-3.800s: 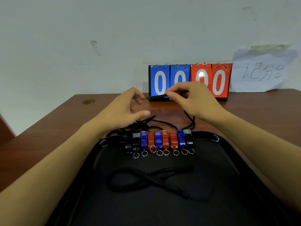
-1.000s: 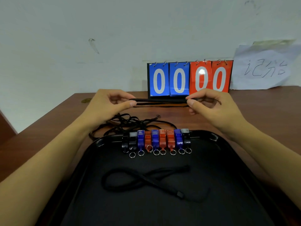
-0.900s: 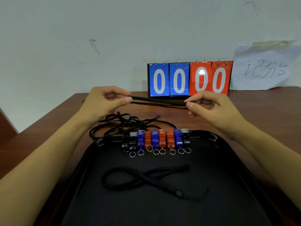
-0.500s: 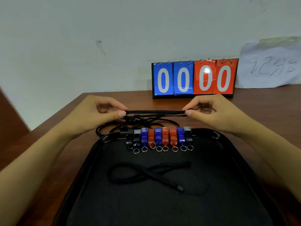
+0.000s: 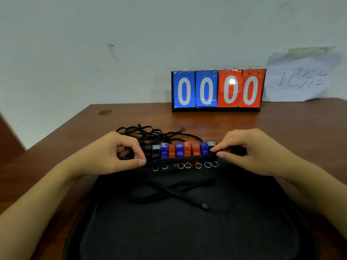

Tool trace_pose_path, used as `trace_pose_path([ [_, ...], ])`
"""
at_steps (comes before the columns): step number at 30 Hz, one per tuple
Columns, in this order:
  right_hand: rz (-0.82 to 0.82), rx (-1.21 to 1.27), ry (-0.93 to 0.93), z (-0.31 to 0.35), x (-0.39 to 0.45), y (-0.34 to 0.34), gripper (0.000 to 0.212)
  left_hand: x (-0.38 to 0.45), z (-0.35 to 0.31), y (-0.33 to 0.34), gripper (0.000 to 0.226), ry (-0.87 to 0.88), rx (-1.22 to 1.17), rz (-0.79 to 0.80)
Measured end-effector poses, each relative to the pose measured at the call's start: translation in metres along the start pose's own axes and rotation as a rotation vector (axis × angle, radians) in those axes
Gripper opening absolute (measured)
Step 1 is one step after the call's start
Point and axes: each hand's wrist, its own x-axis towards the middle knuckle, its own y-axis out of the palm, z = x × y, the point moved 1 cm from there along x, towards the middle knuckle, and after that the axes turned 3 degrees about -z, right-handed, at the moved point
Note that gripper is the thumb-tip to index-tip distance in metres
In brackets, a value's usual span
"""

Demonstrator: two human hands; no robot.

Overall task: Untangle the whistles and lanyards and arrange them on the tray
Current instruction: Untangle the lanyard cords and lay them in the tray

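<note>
A black tray (image 5: 187, 237) lies before me on the brown table. Several whistles (image 5: 180, 150) in black, blue and red stand in a row at its far edge, their metal rings pointing towards me. I hold a folded black lanyard (image 5: 180, 160) stretched level across the front of that row. My left hand (image 5: 112, 154) pinches one end and my right hand (image 5: 249, 151) pinches the other. A second black lanyard (image 5: 169, 192) lies looped on the tray's middle. A tangle of black lanyards (image 5: 150, 133) sits on the table just behind the whistles.
A flip scoreboard (image 5: 217, 90) showing 0000 stands at the back of the table against the wall. A sheet of paper (image 5: 300, 76) with handwriting leans to its right. The table's left edge (image 5: 56, 132) runs diagonally close to my left arm.
Both hands have come down and towards me with the stretched lanyard, from above the tangle behind the tray to just over the whistles' front. Earlier the hands were closer together, working the cord.
</note>
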Motion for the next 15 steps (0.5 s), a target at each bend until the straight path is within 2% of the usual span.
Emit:
trace_pose_path([
  [4,0.021,-0.051,-0.021,-0.001,-0.001,0.006,0.03,0.0,-0.002,0.0,0.012,0.012,0.006,0.009],
  [7,0.037,-0.056,-0.026,-0.003,-0.003,0.006,0.033,0.0,-0.004,-0.001,0.005,0.022,0.01,0.003],
  [9,0.006,-0.006,-0.034,-0.004,-0.004,0.002,0.036,-0.002,-0.003,-0.005,0.006,0.015,-0.029,-0.065],
  [12,-0.064,0.042,-0.049,-0.003,-0.003,-0.003,0.036,0.003,0.0,-0.013,0.022,-0.056,-0.084,-0.158],
  [15,-0.074,-0.008,-0.059,0.003,0.011,-0.004,0.032,0.021,0.0,-0.016,0.016,-0.087,0.01,-0.197],
])
